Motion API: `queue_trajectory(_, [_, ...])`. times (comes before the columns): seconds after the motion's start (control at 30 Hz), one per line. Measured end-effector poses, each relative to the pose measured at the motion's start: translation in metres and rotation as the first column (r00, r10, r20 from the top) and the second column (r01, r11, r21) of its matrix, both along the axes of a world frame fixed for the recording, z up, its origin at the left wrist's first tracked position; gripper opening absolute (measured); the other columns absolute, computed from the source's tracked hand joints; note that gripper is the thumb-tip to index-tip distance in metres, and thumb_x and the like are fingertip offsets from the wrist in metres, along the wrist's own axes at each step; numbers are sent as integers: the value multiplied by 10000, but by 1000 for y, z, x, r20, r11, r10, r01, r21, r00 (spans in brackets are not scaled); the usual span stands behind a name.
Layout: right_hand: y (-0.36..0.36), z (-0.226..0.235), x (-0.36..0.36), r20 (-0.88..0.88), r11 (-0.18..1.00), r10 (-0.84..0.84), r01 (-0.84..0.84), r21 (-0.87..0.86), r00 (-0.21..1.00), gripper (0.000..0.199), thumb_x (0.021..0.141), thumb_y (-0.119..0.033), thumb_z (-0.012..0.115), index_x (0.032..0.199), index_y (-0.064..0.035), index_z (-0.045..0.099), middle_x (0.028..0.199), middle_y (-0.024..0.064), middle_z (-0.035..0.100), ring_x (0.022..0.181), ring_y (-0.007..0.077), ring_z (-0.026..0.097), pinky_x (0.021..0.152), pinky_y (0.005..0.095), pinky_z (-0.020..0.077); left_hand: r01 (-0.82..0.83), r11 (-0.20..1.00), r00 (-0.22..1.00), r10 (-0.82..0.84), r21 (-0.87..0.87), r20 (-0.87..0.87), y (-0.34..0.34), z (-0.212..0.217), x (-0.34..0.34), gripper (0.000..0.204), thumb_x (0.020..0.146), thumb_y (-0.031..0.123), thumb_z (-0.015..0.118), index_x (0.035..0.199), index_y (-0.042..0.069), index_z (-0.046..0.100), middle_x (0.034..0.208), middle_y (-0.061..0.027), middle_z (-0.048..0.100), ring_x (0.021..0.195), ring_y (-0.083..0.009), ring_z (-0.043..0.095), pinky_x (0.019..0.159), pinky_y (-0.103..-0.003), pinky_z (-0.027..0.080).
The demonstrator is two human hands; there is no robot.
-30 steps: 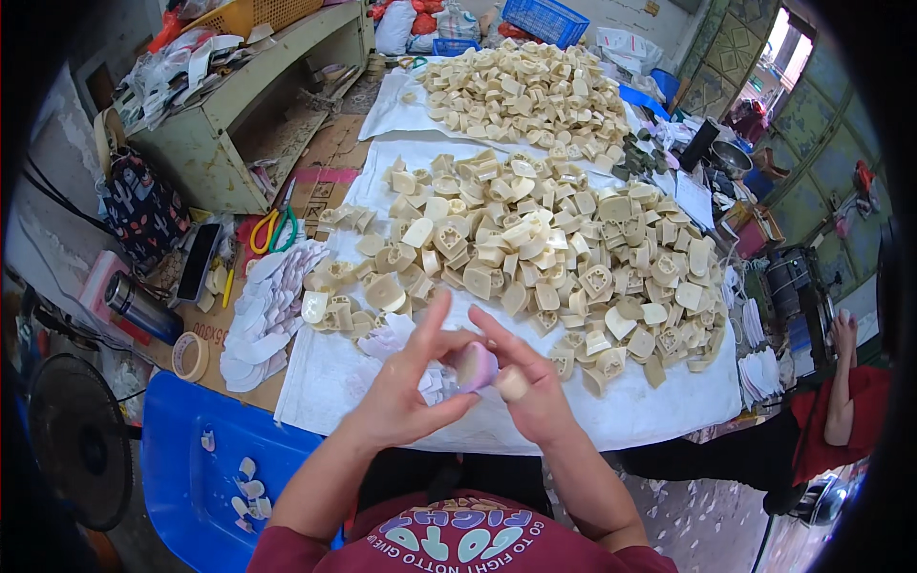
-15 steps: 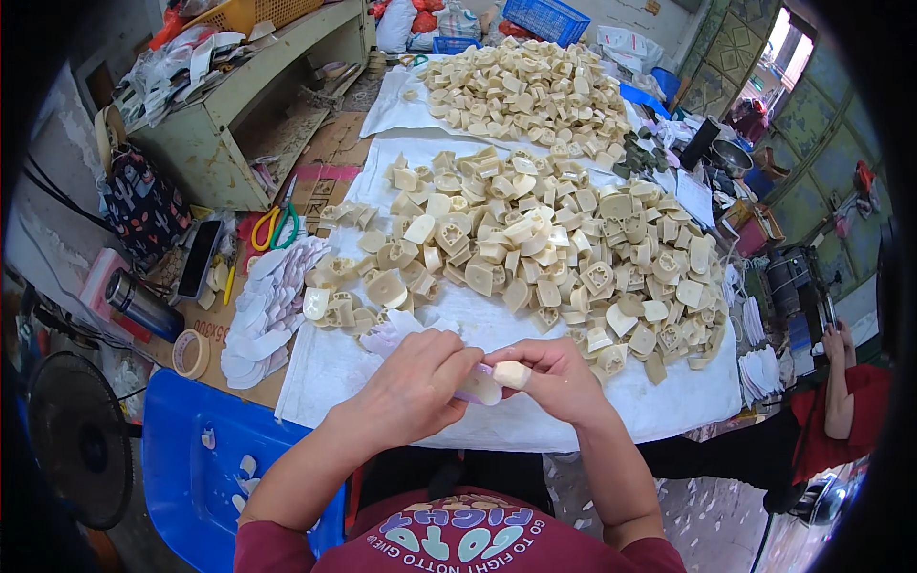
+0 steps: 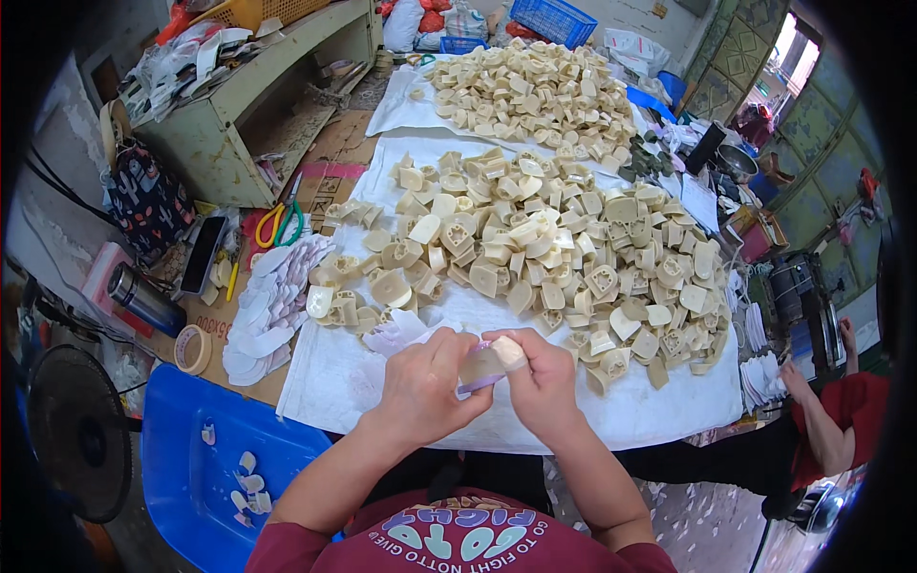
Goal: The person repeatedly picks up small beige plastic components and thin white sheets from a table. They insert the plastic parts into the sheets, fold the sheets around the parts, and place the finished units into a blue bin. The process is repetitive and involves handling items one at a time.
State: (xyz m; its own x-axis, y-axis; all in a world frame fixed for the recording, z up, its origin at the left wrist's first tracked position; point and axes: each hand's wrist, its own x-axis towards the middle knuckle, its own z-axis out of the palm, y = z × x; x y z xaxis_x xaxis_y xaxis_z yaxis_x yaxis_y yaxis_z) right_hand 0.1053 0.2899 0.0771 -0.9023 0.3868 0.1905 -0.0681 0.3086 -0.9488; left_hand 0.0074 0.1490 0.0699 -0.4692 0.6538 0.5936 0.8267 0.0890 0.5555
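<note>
Together, just below the frame's centre, our left hand and right hand pinch one cream-coloured block with a white-and-purple sticker pressed to its underside; we judge it best to hold the block steady and smooth the sticker flat with our thumbs. We count one block in hand, two heaps of blocks on white sheets above, too many to count, and one blue tray at lower left.
</note>
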Motion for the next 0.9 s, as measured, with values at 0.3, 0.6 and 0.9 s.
queue_trajectory(0.3, [-10,-10,-9,-76,986,-123,114,-119,989,262,976,-177,526,1146,-11,636,968,33,669,866,78,585,770,240,477,-189,982,962,190,-25,195,13,-2,14,419,638,161,795,960,36,559,658,-77,613,509,-138,602,454,-267,455])
queue_trajectory(0.6, [-10,-17,-14,-19,935,-56,45,-351,998,267,979,-129,489,1186,-9,608,1030,41,644,910,94,572,823,244,462,-210,978,940,200,7,277,14,-12,10,424,701,242,753,989,21,534,600,-100,605,515,-241,635,471,-352,490])
queue_trajectory(0.9, [-32,-37,-16,12,955,122,-114,-274,992,379,931,-65,520,1306,-28,484,1169,76,572,1058,142,542,906,280,439,-292,954,927,300,-70,225,-12,-32,13,445,674,207,785,1020,36,565,699,-89,633,553,-190,637,500,-318,501])
